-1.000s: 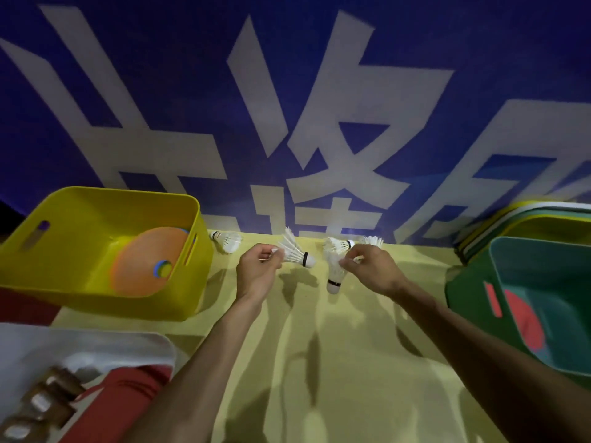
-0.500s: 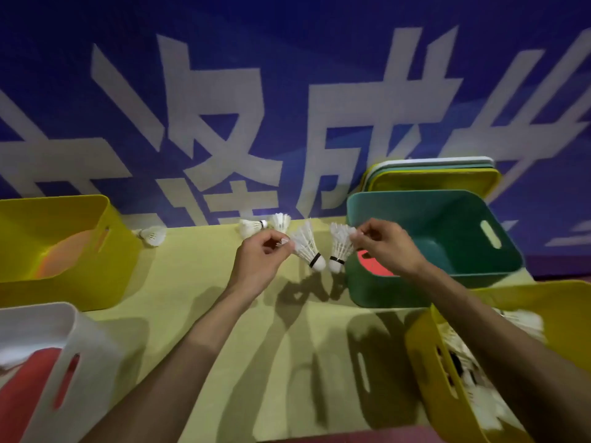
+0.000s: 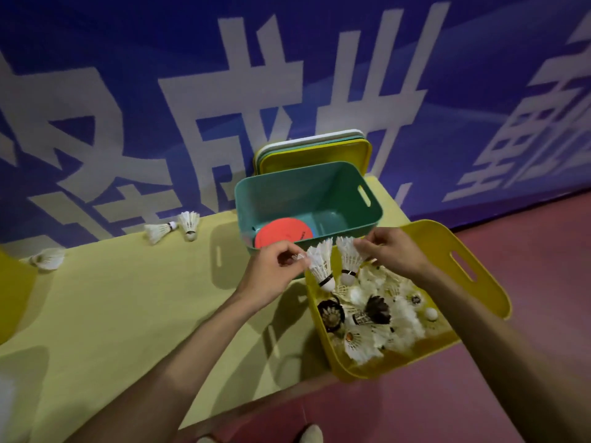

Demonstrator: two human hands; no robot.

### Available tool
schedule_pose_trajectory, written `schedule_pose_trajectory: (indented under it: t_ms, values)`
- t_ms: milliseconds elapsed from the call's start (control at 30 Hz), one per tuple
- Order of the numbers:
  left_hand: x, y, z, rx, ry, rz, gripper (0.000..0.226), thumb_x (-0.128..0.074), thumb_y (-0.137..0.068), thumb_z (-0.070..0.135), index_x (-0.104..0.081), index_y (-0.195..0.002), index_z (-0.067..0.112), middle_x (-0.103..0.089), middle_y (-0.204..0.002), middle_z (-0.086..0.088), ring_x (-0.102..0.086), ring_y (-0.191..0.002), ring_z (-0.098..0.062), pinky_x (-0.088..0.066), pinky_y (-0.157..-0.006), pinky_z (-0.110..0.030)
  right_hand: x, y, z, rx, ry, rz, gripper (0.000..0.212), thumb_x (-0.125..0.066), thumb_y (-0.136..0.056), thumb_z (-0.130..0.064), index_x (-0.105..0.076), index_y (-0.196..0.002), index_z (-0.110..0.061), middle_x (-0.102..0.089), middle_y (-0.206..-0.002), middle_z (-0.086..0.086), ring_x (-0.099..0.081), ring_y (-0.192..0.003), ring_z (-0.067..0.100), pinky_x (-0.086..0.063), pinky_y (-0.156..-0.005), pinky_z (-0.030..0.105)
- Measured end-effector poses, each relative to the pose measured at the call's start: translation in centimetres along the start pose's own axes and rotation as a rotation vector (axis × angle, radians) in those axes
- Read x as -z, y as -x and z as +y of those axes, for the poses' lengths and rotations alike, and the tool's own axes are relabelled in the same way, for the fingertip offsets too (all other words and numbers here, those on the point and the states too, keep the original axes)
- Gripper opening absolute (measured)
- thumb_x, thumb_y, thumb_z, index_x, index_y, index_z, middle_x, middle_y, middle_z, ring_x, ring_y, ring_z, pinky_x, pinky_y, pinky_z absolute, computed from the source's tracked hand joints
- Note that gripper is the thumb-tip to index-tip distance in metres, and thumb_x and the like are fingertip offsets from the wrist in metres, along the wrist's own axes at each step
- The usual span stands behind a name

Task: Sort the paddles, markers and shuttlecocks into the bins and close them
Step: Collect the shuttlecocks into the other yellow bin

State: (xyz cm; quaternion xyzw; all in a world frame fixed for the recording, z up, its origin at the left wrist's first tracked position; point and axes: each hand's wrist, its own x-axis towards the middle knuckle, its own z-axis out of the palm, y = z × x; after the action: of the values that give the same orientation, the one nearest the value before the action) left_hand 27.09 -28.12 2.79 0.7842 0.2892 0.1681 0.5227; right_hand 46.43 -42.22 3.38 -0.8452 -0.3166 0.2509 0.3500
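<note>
while both hands hang over the yellow bin, each pinches one white shuttlecock by the feather end, cork down. left hand: fingers curled, pinching the left shuttlecock, which hangs over the yellow bin's left rim. right hand: fingers pinching the right shuttlecock, just inside the yellow bin's far-left corner. the two held shuttlecocks are side by side and close together; can't tell if they touch.

inside the yellow bin is a pile of shuttlecocks, mostly white, plus a couple of black ones. yellow bin lid is off.

teal bin sits just behind the yellow bin, open, with a red round marker lying in it. a stack of lids stands beyond that, farther from the yellow bin, against the blue banner.

on the counter, well to the left of the yellow bin, are two loose shuttlecocks close together. a third shuttlecock lies farther left. a second yellow container is farthest left, cut off by the frame edge. red floor shows to the right of the yellow bin.
</note>
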Motion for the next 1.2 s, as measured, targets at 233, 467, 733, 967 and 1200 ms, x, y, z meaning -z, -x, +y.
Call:
schedule_pose_trajectory:
  t_ms: [233, 467, 733, 967, 1200]
  values:
    - [-5.0, 0.1, 1.1, -0.007, -0.096, -0.273, 0.004, -0.07, -0.084, 0.019, -0.069, -0.087, 0.022, -0.071, -0.092, 0.007, -0.066, -0.089, -0.008, -0.053, -0.089, -0.031, 3.0, 2.7, 4.0, -0.086, 0.692, 0.168, 0.038, -0.052, -0.09, -0.051, -0.062, -0.091, -0.014, -0.066, -0.093, 0.01, -0.062, -0.087, 0.031, -0.042, -0.062, 0.031]
    - [-5.9, 0.3, 1.8, -0.039, -0.161, -0.387, 0.017, -0.062, -0.091, 0.018, -0.07, -0.104, 0.024, -0.067, -0.108, 0.011, -0.062, -0.099, -0.001, -0.047, -0.088, -0.02, 2.7, 3.2, 4.5, -0.101, 0.709, 0.141, 0.029, -0.051, -0.091, -0.036, -0.062, -0.101, -0.011, -0.066, -0.099, 0.013, -0.062, -0.088, 0.032, -0.047, -0.065, 0.032]
    - [-0.9, -0.3, -0.5, -0.036, -0.029, -0.164, 0.021, -0.063, -0.088, 0.007, -0.069, -0.091, 0.027, -0.07, -0.094, 0.009, -0.063, -0.086, 0.004, -0.047, -0.084, -0.014, -1.9, 0.5, -0.6, 0.09, 0.458, 0.211, 0.019, -0.052, -0.09, -0.026, -0.063, -0.096, -0.013, -0.07, -0.095, 0.013, -0.065, -0.086, 0.031, -0.055, -0.071, 0.04]
    - [9.0, -0.1, -4.8, 0.078, 0.007, 0.026, 0.022, -0.062, -0.089, 0.009, -0.07, -0.098, 0.027, -0.071, -0.099, 0.009, -0.064, -0.094, -0.005, -0.049, -0.088, -0.018, -9.9, -3.5, -9.4, 0.28, 0.358, 0.139, 0.023, -0.06, -0.086, -0.027, -0.064, -0.103, -0.012, -0.069, -0.1, 0.011, -0.064, -0.092, 0.029, -0.052, -0.083, 0.04]
    - [19.7, 1.3, -11.3, 0.247, 0.072, 0.213, 0.024, -0.061, -0.087, 0.008, -0.07, -0.092, 0.029, -0.071, -0.096, 0.012, -0.065, -0.092, -0.005, -0.049, -0.085, -0.018, -21.1, -7.0, -18.1, 0.392, 0.366, -0.05, 0.031, -0.061, -0.089, -0.026, -0.061, -0.117, -0.011, -0.06, -0.119, 0.01, -0.059, -0.103, 0.024, -0.047, -0.092, 0.034]
